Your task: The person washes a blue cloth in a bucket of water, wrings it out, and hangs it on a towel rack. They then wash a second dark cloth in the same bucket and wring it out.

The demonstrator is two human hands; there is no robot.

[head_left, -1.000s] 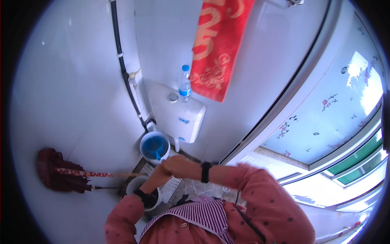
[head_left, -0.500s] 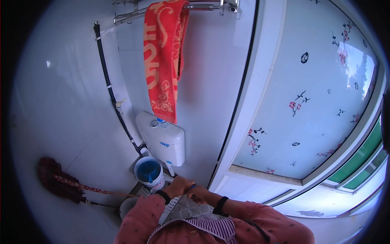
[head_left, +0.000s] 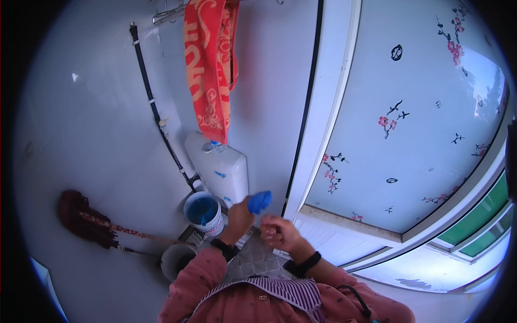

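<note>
Near cistern [head_left: 226,168], bucket [head_left: 214,226] holds dipper [head_left: 203,209]; left hand [head_left: 240,217] grips blue bundle [head_left: 260,202], right hand [head_left: 280,233] curled.

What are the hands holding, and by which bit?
The left hand grips a crumpled blue bundle by its left end; whether the right hand holds anything, I can't tell.

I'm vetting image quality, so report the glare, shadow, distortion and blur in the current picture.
Head view: bright glare on the flowered glass panel at upper right; head view: faint shadow right of the red towel; head view: the panel's right edge bends along the rim, corners black; head view: the blue bundle at the left hand looks soft, its folds hard to read.
</note>
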